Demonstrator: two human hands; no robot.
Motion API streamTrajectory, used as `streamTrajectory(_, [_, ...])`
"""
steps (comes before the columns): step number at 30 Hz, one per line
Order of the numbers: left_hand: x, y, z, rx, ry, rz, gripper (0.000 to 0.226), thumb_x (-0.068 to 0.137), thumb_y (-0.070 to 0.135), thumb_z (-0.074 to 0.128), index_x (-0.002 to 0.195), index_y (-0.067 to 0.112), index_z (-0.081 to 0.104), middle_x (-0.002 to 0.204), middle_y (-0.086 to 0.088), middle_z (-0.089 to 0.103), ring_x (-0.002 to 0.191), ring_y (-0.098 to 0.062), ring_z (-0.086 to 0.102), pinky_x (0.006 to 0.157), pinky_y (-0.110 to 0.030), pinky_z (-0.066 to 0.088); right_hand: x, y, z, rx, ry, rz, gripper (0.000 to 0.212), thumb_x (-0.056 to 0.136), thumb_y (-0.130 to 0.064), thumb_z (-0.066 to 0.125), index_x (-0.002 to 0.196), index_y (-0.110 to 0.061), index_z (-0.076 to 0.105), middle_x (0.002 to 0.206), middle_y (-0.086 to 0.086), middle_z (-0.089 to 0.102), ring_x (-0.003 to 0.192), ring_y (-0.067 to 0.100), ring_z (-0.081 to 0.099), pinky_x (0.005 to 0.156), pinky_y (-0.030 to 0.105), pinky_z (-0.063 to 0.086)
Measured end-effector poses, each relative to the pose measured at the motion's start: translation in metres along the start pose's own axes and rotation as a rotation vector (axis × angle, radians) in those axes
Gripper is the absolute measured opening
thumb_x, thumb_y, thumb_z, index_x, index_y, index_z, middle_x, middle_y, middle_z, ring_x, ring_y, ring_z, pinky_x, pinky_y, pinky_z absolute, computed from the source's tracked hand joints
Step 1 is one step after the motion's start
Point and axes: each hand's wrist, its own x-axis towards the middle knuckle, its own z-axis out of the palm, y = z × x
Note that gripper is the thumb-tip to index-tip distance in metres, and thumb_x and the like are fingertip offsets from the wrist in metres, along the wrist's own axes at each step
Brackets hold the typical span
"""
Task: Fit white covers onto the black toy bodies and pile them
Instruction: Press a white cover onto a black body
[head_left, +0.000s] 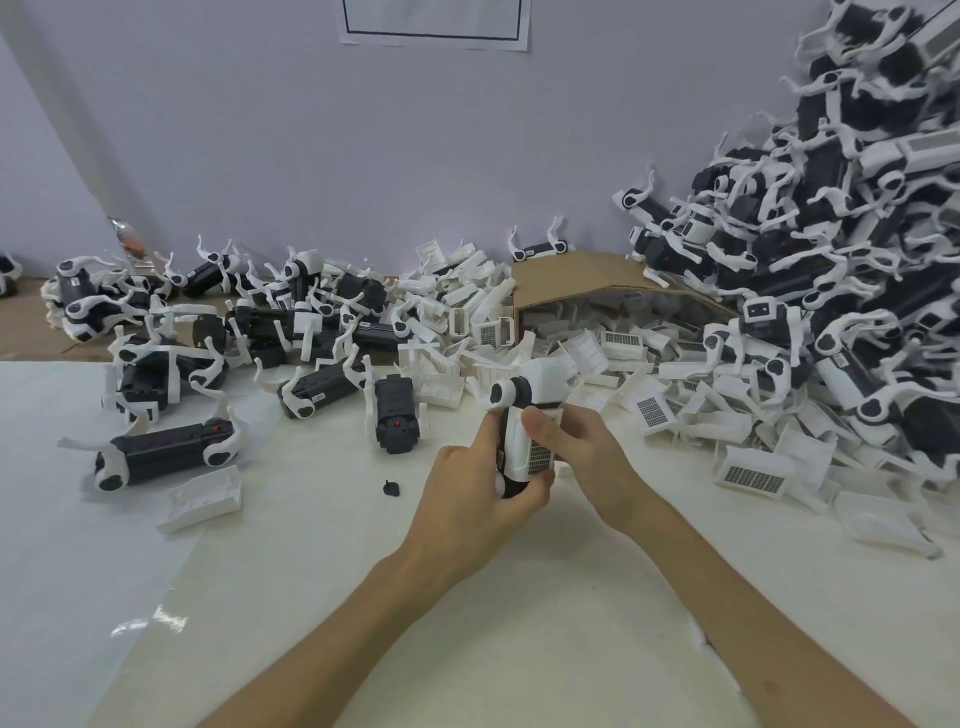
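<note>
A black toy body with a white cover on it (524, 426) stands upright over the middle of the table, held between both hands. My left hand (478, 493) grips its lower end from the left. My right hand (576, 447) holds its right side, thumb pressed on the white cover near its grille. Bare black toy bodies with white legs (161, 452) lie scattered at the left. Loose white covers (753, 470) spill across the right. A tall heap of covered toys (841, 208) rises at the far right against the wall.
A cardboard box (571, 280) lies tipped on its side at the back, covers pouring from it. One loose white cover (205, 499) and a small black part (391, 488) lie left of my hands. White sheeting (78, 571) covers the table.
</note>
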Motion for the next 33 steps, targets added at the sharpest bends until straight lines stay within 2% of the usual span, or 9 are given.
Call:
streamTrajectory(6, [-0.002,0.004,-0.001,0.026,0.057,-0.017,0.053,0.082,0.046,0.068,0.128,0.027,0.048,0.069,0.007,0.07,0.065,-0.01,0.066,0.075,-0.037,0.052,-0.001,0.0,0.004,-0.016,0.005,-0.016,0.02,0.086,-0.044,0.065,0.083,-0.028,0.076,0.084,-0.003,0.076,0.081,0.009,0.072,0.071,0.015,0.051])
streamTrajectory(12, [-0.002,0.007,-0.003,0.042,0.1,-0.006,0.041,0.081,0.044,0.068,0.116,0.03,0.051,0.07,0.008,0.068,0.067,-0.013,0.064,0.076,-0.037,0.051,-0.001,0.0,0.001,0.035,-0.029,-0.056,0.03,0.081,-0.05,0.066,0.087,-0.024,0.079,0.088,0.003,0.077,0.086,0.018,0.072,0.079,0.025,0.056])
streamTrajectory(15, [-0.001,0.007,-0.003,0.027,0.091,-0.007,0.044,0.081,0.045,0.067,0.119,0.028,0.051,0.071,0.006,0.069,0.07,-0.016,0.065,0.079,-0.039,0.051,0.0,0.001,-0.001,0.031,-0.012,-0.06,0.03,0.084,-0.047,0.067,0.088,-0.019,0.077,0.089,0.005,0.076,0.087,0.02,0.072,0.081,0.027,0.055])
streamTrajectory(18, [0.0,0.003,-0.002,0.001,0.022,-0.026,0.049,0.084,0.046,0.065,0.127,0.029,0.048,0.072,0.004,0.07,0.069,-0.015,0.067,0.077,-0.04,0.053,0.001,0.003,0.001,-0.021,-0.014,-0.014,0.029,0.094,-0.045,0.062,0.092,-0.019,0.074,0.087,-0.001,0.076,0.083,0.013,0.072,0.074,0.022,0.055])
streamTrajectory(21, [-0.002,-0.005,-0.001,-0.063,-0.056,-0.072,0.049,0.092,0.044,0.063,0.135,0.029,0.044,0.079,0.007,0.072,0.068,-0.01,0.066,0.067,-0.031,0.054,0.0,0.004,0.002,-0.053,-0.046,0.063,0.045,0.092,-0.05,0.049,0.1,-0.011,0.07,0.081,-0.007,0.074,0.074,0.005,0.068,0.067,0.017,0.051])
streamTrajectory(26, [-0.002,-0.008,-0.001,-0.163,-0.109,-0.096,0.054,0.091,0.059,0.05,0.14,0.04,0.039,0.078,-0.006,0.07,0.063,-0.019,0.059,0.063,-0.046,0.048,0.002,0.005,-0.001,-0.022,-0.043,0.088,0.052,0.09,-0.055,0.043,0.102,-0.011,0.069,0.085,-0.004,0.073,0.08,0.01,0.068,0.074,0.022,0.051])
streamTrajectory(28, [-0.003,-0.01,0.0,-0.187,-0.106,-0.091,0.052,0.093,0.058,0.049,0.141,0.044,0.038,0.065,-0.002,0.061,0.052,-0.012,0.047,0.052,-0.037,0.038,0.002,0.006,-0.001,0.013,-0.039,0.088,0.049,0.091,-0.054,0.042,0.098,-0.014,0.069,0.084,-0.005,0.073,0.081,0.01,0.068,0.075,0.021,0.051])
streamTrajectory(31, [-0.003,-0.01,0.0,-0.215,-0.091,-0.088,0.054,0.094,0.055,0.049,0.146,0.046,0.034,0.071,-0.008,0.065,0.053,-0.009,0.046,0.056,-0.027,0.039,0.002,0.007,-0.002,0.045,-0.041,0.083,0.048,0.092,-0.054,0.043,0.098,-0.014,0.07,0.088,-0.001,0.074,0.086,0.014,0.069,0.079,0.024,0.052])
streamTrajectory(33, [-0.002,-0.01,-0.001,-0.23,-0.09,-0.089,0.056,0.095,0.054,0.05,0.147,0.045,0.034,0.082,-0.011,0.071,0.063,-0.016,0.059,0.065,-0.036,0.051,0.003,0.007,-0.003,0.047,-0.043,0.073,0.051,0.091,-0.059,0.046,0.1,-0.014,0.07,0.09,0.001,0.074,0.088,0.016,0.069,0.081,0.027,0.052])
